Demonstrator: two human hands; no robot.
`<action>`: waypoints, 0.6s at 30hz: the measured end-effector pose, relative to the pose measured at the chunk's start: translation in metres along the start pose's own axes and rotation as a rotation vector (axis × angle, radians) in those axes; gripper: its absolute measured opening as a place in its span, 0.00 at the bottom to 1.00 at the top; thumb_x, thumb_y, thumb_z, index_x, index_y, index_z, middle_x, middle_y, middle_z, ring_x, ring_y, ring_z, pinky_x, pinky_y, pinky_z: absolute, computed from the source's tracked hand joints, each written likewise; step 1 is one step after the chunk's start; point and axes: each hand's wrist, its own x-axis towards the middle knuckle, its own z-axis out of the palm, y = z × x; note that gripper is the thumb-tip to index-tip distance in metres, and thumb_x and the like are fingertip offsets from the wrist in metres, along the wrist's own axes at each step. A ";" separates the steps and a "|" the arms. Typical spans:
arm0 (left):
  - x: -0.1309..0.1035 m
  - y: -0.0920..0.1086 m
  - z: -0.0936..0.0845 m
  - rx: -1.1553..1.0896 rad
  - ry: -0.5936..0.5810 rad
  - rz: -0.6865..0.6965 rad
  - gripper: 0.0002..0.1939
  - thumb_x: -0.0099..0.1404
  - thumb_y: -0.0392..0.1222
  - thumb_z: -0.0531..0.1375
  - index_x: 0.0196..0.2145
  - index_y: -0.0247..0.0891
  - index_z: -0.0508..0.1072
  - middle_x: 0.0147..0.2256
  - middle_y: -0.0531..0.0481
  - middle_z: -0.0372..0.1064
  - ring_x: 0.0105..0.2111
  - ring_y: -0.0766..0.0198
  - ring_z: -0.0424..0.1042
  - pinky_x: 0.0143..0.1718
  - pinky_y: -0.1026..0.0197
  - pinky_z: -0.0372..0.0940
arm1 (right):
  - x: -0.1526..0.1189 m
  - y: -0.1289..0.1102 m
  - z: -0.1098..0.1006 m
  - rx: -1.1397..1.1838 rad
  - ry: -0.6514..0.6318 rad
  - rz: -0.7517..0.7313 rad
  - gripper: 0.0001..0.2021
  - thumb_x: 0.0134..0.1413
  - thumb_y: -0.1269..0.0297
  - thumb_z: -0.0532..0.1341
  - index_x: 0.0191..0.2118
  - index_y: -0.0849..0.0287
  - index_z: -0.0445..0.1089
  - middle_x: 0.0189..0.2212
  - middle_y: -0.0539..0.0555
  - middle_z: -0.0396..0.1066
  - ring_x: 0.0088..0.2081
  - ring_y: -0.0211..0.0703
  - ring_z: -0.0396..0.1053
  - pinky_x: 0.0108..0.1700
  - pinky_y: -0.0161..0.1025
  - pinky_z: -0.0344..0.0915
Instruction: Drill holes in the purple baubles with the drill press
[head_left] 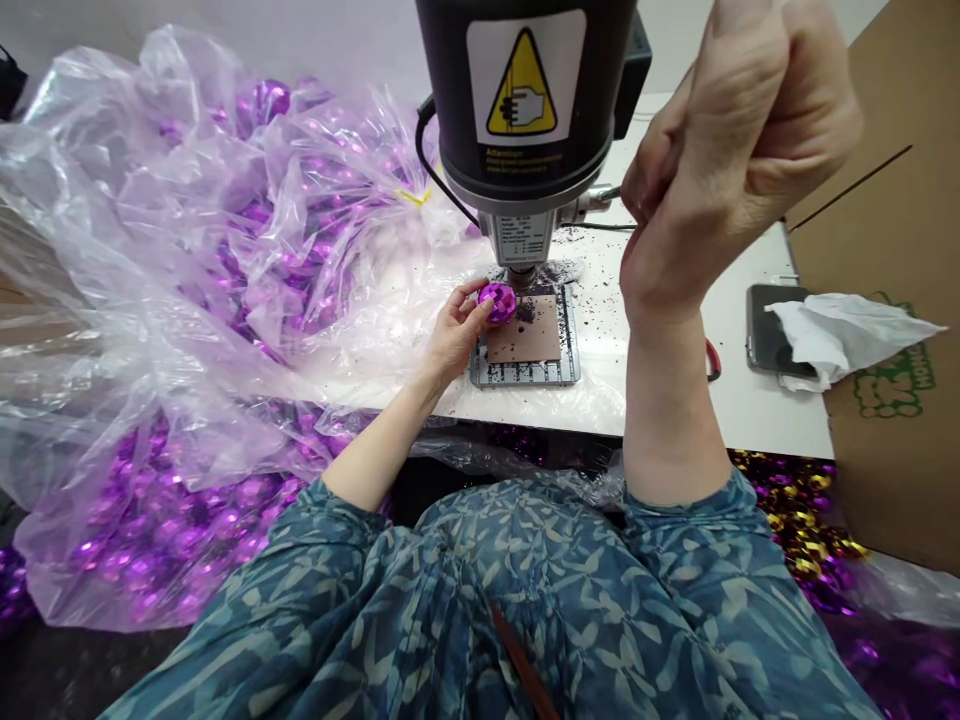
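My left hand (pixel 455 328) pinches a shiny purple faceted ball (pixel 496 303) between thumb and fingers. It holds the ball at the left edge of a brown board (pixel 525 340), close beside the lower end of a black drill press (pixel 525 215). The board lies on the slotted metal base (pixel 529 374). Raised at the right of the machine, my right hand (pixel 739 150) is closed in a fist round the machine's lever (pixel 609 193). Most of that lever is hidden behind the fingers.
Large clear plastic bags (pixel 172 270) full of purple balls cover the left side. Dark shavings (pixel 592 268) litter the white table (pixel 600 370). At the right are a phone (pixel 765 325), a crumpled tissue (pixel 847 335) and a cardboard box (pixel 900 250). Gold and purple pieces (pixel 799 510) lie below.
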 end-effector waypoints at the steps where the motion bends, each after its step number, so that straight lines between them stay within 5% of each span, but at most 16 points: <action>1: 0.000 -0.002 0.001 0.032 -0.004 0.024 0.35 0.65 0.67 0.79 0.61 0.50 0.78 0.54 0.44 0.85 0.54 0.50 0.85 0.58 0.43 0.82 | 0.000 0.001 0.000 0.001 -0.001 -0.011 0.26 0.63 0.52 0.66 0.25 0.64 0.55 0.17 0.42 0.48 0.19 0.15 0.50 0.30 0.26 0.41; 18: -0.002 -0.011 0.010 0.328 -0.069 0.124 0.38 0.64 0.59 0.81 0.65 0.45 0.77 0.64 0.39 0.81 0.63 0.45 0.82 0.69 0.38 0.76 | -0.002 0.007 -0.008 -0.052 -0.053 -0.053 0.22 0.70 0.58 0.62 0.27 0.66 0.60 0.21 0.45 0.44 0.21 0.13 0.52 0.31 0.21 0.46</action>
